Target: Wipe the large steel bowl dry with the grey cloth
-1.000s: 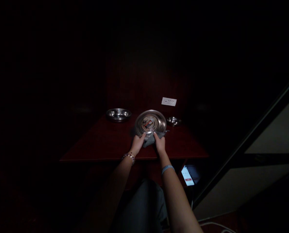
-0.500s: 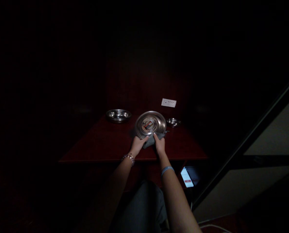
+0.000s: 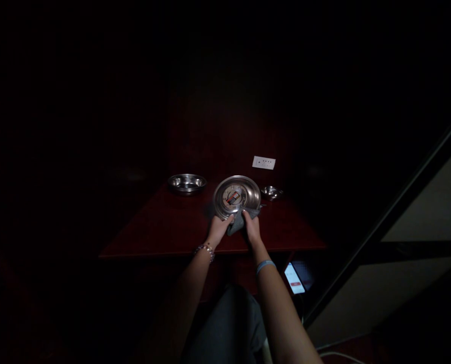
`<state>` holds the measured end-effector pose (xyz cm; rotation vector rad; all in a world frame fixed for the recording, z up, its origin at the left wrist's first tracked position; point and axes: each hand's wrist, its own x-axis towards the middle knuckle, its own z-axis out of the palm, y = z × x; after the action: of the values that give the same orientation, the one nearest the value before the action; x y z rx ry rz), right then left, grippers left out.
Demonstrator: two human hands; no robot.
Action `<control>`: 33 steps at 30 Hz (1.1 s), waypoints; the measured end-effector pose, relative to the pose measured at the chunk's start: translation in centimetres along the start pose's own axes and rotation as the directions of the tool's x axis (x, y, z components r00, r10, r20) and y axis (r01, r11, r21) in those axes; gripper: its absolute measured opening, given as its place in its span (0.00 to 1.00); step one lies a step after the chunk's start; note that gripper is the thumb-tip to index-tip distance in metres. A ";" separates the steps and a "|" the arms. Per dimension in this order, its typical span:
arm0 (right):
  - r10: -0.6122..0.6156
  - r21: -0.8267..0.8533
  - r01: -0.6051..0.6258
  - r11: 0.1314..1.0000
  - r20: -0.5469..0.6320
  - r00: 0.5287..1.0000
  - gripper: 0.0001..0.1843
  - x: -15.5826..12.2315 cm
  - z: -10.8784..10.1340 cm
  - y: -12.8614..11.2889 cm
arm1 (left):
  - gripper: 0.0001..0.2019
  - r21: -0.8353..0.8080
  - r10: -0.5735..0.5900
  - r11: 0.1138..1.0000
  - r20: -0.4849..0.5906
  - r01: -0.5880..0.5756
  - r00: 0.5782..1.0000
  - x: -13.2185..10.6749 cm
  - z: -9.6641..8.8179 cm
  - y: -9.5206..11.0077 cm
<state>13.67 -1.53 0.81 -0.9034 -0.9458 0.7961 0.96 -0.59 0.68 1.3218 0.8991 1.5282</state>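
Note:
A round steel bowl [image 3: 253,192] with a sticker on its inner base is tilted toward me above the dark red table [image 3: 160,227]. My left hand [image 3: 219,227] grips its near rim, thumb on top and the other fingers hidden beneath. A grey cloth [image 3: 236,225] lies over the rim's near right part. My right hand [image 3: 251,223] is closed on that cloth, its thumb pressing it against the bowl; the remaining fingers are out of sight underneath.
Another steel bowl [image 3: 187,183] stands at the table's back left. A smaller steel bowl [image 3: 272,192] is at the back right, below a white wall socket [image 3: 263,162]. A lit phone [image 3: 294,278] lies under the table's right side. The surroundings are very dark.
The whole view has shifted slightly, so everything appears a little right and lower. Both hands keep their hold on the bowl and cloth, with barely any visible movement.

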 end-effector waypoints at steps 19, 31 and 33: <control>-0.020 -0.070 0.019 0.997 -0.004 1.000 0.21 0.3 -0.2 0.6 | 0.22 0.040 0.063 0.997 -0.011 -0.063 0.998 -0.1 -0.3 0.0; 0.014 -0.118 -0.015 0.993 -0.011 1.000 0.19 0.5 -0.4 0.8 | 0.19 -0.047 0.036 0.998 -0.060 -0.039 0.998 -0.3 -0.2 0.4; 0.017 -0.132 -0.019 0.991 -0.012 1.000 0.19 0.4 -0.4 0.8 | 0.19 -0.067 0.018 0.997 -0.092 -0.024 0.996 -0.2 -0.2 0.4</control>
<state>14.02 -0.95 0.13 -1.0315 -0.9908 0.7494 0.70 -0.89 0.93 1.2246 0.8841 1.6328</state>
